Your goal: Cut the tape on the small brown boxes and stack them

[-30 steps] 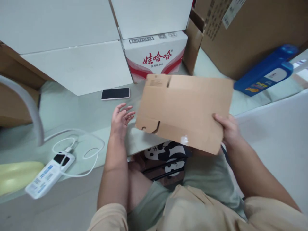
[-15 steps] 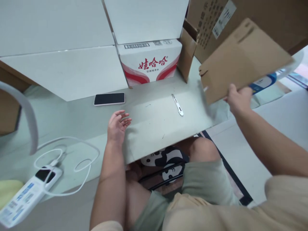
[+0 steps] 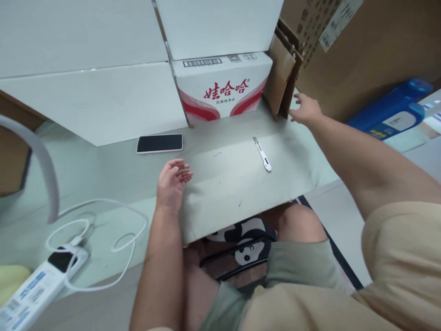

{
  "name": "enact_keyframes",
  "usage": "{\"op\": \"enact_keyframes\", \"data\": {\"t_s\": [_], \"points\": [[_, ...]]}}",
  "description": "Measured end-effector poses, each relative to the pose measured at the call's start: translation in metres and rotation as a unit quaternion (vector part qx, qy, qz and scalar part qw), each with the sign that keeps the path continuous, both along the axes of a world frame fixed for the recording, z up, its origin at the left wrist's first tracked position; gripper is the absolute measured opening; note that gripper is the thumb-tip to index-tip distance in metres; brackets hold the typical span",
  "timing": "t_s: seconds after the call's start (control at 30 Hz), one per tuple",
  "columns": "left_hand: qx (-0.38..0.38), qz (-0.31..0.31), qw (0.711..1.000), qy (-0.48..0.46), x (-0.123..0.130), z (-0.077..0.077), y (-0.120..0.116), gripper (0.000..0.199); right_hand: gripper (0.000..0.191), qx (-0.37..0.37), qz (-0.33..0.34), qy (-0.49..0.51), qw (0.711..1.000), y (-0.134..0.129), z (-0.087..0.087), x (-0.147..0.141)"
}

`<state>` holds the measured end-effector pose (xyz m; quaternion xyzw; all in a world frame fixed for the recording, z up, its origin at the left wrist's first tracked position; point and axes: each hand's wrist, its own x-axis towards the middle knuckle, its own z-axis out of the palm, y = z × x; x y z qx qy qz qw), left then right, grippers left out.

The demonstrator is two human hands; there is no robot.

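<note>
Folded brown cardboard pieces (image 3: 283,73) stand on edge against the right side of a white and red carton (image 3: 223,89). Close beside their lower right edge is my right hand (image 3: 306,109), its fingers apart and nothing in them. My left hand (image 3: 173,181) rests at the table's left part, palm turned inward, fingers loosely curled and apart, holding nothing. A white utility knife (image 3: 262,155) lies on the tabletop (image 3: 220,197) between the hands. Beyond my left hand lies a phone (image 3: 160,143) with a dark screen.
Large white boxes (image 3: 89,96) line the back. A big brown carton (image 3: 372,59) and a blue bottle (image 3: 389,115) lying on its side are at right. A white power bank (image 3: 41,285) with a looped white cable (image 3: 132,257) lies at lower left.
My right hand has moved left and away from me, setting the cardboard piece upright beside the other one and letting it go. The blue bottle is now uncovered. My left hand has hardly moved.
</note>
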<state>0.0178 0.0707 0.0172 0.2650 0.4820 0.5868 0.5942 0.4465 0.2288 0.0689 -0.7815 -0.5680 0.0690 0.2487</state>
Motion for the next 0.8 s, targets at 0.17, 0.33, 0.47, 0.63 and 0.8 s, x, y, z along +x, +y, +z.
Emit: {"op": "enact_keyframes", "data": {"t_s": [0.17, 0.33, 0.47, 0.63, 0.8], "points": [[0.026, 0.011, 0.999, -0.026, -0.013, 0.000, -0.008, 0.033, 0.045, -0.080, 0.002, -0.085, 0.993, -0.027, 0.020, -0.007], [0.056, 0.052, 0.995, -0.068, -0.031, 0.009, -0.027, 0.031, 0.020, -0.058, 0.107, -0.117, 0.986, -0.046, 0.038, -0.061], [0.072, 0.115, 0.983, -0.128, -0.049, 0.017, -0.043, 0.030, 0.029, -0.025, 0.266, -0.126, 0.955, -0.045, 0.037, -0.146], [0.094, 0.183, 0.962, -0.181, -0.079, 0.021, -0.061, 0.028, 0.037, -0.005, 0.461, -0.136, 0.877, -0.044, 0.020, -0.295], [0.090, 0.235, 0.943, -0.218, -0.109, 0.020, -0.074, 0.025, 0.050, -0.010, 0.573, -0.171, 0.801, -0.063, 0.013, -0.472]]}}
